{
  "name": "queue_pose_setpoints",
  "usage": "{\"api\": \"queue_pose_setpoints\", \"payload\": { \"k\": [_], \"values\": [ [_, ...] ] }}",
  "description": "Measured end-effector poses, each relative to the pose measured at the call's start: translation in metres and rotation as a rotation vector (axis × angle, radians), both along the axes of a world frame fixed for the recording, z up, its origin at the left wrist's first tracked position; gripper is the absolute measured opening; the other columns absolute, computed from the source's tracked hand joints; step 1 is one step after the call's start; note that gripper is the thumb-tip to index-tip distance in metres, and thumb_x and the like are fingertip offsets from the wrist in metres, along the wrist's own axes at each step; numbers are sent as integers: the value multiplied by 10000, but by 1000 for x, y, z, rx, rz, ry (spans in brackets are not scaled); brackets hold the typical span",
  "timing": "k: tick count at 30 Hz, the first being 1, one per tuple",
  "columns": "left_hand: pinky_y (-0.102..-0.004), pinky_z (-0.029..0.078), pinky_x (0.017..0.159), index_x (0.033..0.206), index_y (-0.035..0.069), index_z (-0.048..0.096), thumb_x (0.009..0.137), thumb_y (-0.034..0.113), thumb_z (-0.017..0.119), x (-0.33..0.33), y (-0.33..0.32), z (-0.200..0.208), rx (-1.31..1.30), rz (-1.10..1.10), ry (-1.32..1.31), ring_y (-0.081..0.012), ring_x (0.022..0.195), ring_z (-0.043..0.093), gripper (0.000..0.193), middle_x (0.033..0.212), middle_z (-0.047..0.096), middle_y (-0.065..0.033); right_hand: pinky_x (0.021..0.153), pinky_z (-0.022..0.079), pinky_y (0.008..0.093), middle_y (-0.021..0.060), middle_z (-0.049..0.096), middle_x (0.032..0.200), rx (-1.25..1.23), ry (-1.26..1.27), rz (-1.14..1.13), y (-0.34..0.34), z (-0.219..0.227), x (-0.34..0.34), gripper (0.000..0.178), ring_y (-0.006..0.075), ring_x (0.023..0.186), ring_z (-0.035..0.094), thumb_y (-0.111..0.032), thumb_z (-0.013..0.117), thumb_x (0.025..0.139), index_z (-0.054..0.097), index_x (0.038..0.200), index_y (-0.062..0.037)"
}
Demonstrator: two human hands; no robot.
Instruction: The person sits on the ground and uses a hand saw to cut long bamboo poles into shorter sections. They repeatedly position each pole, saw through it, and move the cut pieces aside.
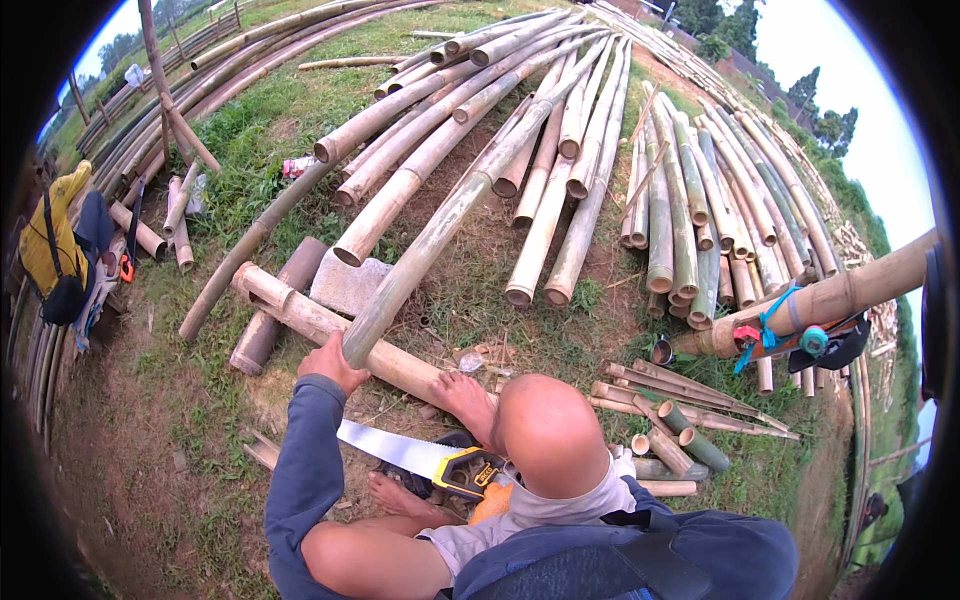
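My bare left hand [336,366] is closed around the near end of a long greenish bamboo pole [430,255]. That end rests over a thick bamboo log [325,325] lying crosswise in front of me. In my right hand [492,502], which shows only as an orange-gloved patch, is the yellow and black handle of a handsaw [395,450]. Its bright blade points left, below the log and apart from the pole. My raised knee and clothing hide most of the right arm. One bare foot [465,405] presses against the log.
A pale stone block [350,283] and a short dark bamboo piece [280,305] lie by the log. Long bamboo poles [690,190] fan out ahead. Cut bamboo pieces [680,445] lie to the right, near a slanting pole [850,290] hung with gear. A yellow bag [60,235] is at far left.
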State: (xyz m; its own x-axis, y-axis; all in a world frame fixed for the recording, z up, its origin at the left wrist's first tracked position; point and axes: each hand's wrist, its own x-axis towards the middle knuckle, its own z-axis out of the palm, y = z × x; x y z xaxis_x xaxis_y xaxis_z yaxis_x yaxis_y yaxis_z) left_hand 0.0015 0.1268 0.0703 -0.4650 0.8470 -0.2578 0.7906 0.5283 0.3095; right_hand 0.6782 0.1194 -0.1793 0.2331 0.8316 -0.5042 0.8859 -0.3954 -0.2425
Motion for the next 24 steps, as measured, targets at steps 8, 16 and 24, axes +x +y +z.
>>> {"api": "queue_pose_setpoints", "payload": {
  "k": [8,16,24],
  "values": [
    [-498,589,847,1424,107,551,722,208,917,2,-190,74,154,55,267,-412,987,739,798,1121,738,-199,1141,462,476,239,475,1490,-153,-110,52,6,-9,-6,846,417,1404,495,-549,789,812,517,1505,-148],
    [-474,571,901,1411,98,574,609,157,957,-1,-318,39,130,249,258,-417,1033,707,890,1124,708,-180,1163,443,483,257,464,1512,-119,-143,292,74,32,-32,721,436,1400,504,-446,707,918,515,1527,-111],
    [-521,491,1084,1619,92,374,475,457,1038,-1,-209,85,154,23,79,-437,1340,563,1372,1443,576,-249,899,570,373,160,602,1180,345,522,217,156,67,-160,576,269,1034,656,-216,794,951,562,1448,-39]
  ]
}}
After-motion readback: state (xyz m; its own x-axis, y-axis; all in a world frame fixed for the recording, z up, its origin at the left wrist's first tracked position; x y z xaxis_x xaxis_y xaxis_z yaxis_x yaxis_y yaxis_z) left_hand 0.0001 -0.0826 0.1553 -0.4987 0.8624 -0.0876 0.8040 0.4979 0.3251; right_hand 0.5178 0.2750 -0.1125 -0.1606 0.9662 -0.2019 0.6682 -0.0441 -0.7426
